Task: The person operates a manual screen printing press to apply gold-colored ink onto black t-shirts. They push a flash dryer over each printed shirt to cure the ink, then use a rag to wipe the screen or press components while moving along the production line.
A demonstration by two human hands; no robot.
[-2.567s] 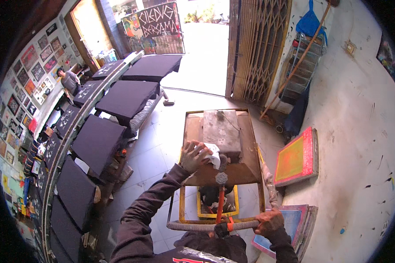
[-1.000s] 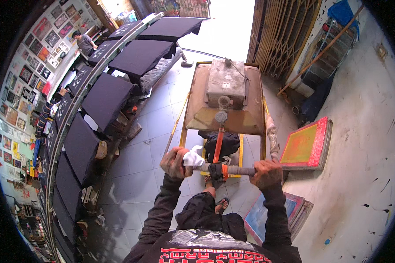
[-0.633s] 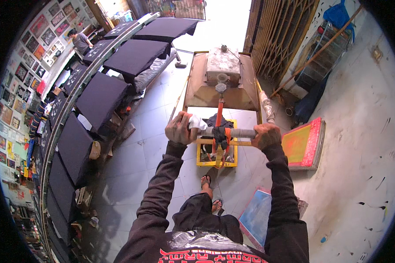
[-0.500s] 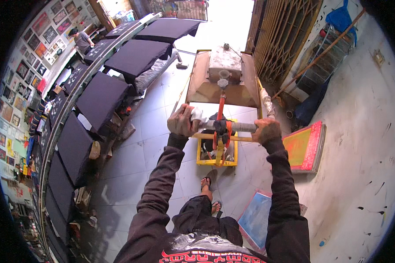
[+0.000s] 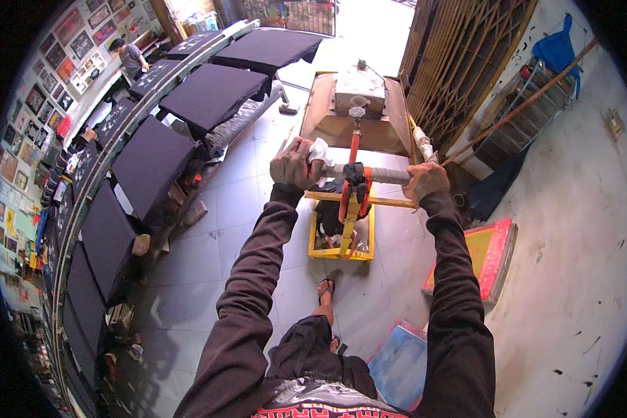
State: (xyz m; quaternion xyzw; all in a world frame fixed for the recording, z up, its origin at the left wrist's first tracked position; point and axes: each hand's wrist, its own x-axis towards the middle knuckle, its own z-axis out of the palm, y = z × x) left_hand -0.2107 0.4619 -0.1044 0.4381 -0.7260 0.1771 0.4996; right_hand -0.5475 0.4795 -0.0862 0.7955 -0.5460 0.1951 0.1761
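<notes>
Both my hands grip a grey horizontal handle bar (image 5: 383,175) that tops an orange and yellow upright post (image 5: 350,202). My left hand (image 5: 294,162) holds the bar's left end together with a white cloth (image 5: 319,150). My right hand (image 5: 425,182) is closed on the right end. The post stands in a yellow frame cart (image 5: 341,230) on the tiled floor. Just beyond it sits a brown hood-shaped unit (image 5: 359,115) with a pale grey box on top. My sandalled foot (image 5: 326,289) shows below the cart.
A long curved row of black printing pallets (image 5: 153,164) runs along my left. A person (image 5: 127,56) stands at the far end by a wall of pictures. A pink-framed yellow screen (image 5: 482,258) and a blue screen (image 5: 400,362) lie on the floor at right. A folding metal gate (image 5: 460,63) stands behind.
Both hands have come onto the bar and lifted it higher in view, arms now stretched out. The brown unit lies a little farther ahead than before.
</notes>
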